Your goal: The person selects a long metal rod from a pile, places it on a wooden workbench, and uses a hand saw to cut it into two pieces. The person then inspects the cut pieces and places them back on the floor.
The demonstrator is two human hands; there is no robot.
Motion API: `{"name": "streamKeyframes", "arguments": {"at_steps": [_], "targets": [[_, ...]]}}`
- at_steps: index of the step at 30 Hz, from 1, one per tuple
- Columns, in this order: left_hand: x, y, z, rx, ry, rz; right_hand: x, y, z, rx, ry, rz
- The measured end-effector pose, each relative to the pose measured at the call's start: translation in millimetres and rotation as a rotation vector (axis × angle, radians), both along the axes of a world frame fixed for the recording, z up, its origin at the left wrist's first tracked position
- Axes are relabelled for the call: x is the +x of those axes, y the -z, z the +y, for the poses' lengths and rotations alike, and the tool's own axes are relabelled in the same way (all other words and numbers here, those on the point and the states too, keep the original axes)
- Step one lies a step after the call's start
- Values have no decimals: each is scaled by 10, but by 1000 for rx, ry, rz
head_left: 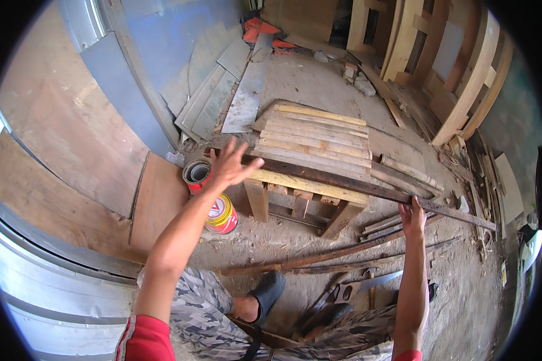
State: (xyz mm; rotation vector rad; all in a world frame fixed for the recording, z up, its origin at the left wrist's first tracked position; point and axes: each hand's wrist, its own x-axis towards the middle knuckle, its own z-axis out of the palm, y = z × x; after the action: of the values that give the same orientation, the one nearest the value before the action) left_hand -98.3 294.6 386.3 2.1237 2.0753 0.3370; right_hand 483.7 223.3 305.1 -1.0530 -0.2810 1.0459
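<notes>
A long dark wooden strip [334,178] lies slantwise across the front of a low slatted wooden bench [313,139], its right end reaching well past the bench. My left hand [230,166] is over the strip's left end with fingers spread; whether the palm touches the wood I cannot make out. Near the strip's right part, my right hand [412,218] grips it from the near side, thumb and fingers closed around its edge. The bench stands in front of my legs, pale slats side by side on top.
Left of the bench stand a red and yellow paint can [223,215] and an open can [197,174]. A handsaw [370,286] lies on the floor by my feet. Long thin wood strips [319,257] lie between bench and feet. Wooden frames [464,90] lean at the right.
</notes>
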Motion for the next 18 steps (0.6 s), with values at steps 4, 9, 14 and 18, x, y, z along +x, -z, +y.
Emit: {"name": "streamKeyframes", "arguments": {"at_steps": [4,9,14,18], "targets": [[194,-94,71,-117,-105,66,-147,-67,51,-61,11,-7],[128,-131,166,-179,-179,74,-110,-78,21,-81,-9,-34],[-11,-79,204,-188,-151,91,-184,-124,29,-101,-11,-94],[57,-117,225,-198,-137,85,-133,-90,39,-133,-8,-126]]}}
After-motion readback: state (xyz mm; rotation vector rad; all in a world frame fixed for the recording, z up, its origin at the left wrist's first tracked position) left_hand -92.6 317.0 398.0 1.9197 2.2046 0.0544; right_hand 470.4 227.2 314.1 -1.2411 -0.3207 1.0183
